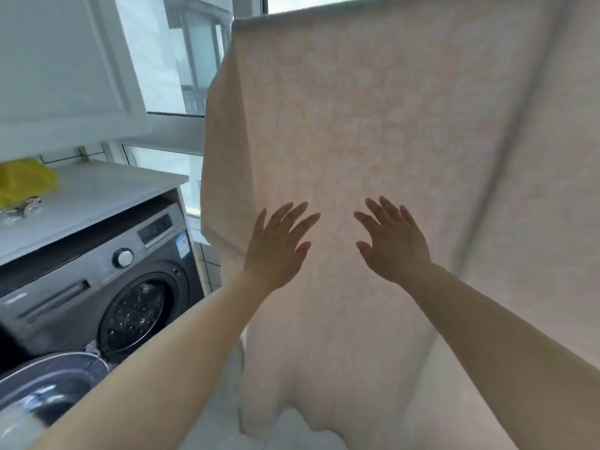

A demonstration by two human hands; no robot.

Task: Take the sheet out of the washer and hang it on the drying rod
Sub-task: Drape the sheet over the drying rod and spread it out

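The sheet (373, 141) is already hanging, folded over something at twelve o'clock along its top edge; the rod itself is hiding under the fabric. Both hands are spreading flat in front of the cloth, fingers straight and splayed, gripping nothing: the left hand (279, 245) at seven o'clock of the sheet's middle, the right hand (394, 243) at five o'clock. Whether the palms are touching the fabric, I cannot tell. The washer (107, 287) is standing at nine o'clock, door open and drum looking empty. The cloth is looking soft, limp and probably damp-heavy, so it is likely best taken by its side edges or lower hem.
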